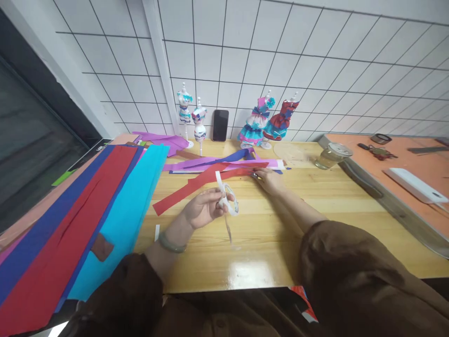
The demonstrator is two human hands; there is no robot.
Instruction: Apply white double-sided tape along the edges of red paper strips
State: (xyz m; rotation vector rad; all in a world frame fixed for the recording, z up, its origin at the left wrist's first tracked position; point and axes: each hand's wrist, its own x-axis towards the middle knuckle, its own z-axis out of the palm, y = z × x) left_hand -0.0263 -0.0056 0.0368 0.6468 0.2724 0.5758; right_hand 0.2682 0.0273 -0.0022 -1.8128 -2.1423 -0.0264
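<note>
My left hand (pixel 207 207) pinches a roll of white tape (pixel 231 200) over the middle of the table; a short white end sticks up from it and a thin strip dangles below. My right hand (pixel 269 181) reaches to the right end of a long red strip (pixel 189 188), its fingers closed around a small dark thing I cannot make out. Behind the red strip lie pink strips (pixel 213 162) and a blue strip (pixel 228 157). A small white strip (pixel 157 232) rests near my left wrist.
Large red (pixel 75 210) and turquoise sheets (pixel 129 196) cover the left side. Small dressed mannequins (pixel 252 124) and a phone (pixel 220 125) stand by the tiled wall. At right are a lidded glass jar (pixel 332 157) and an orange surface (pixel 403 159) with a white power strip (pixel 416 185).
</note>
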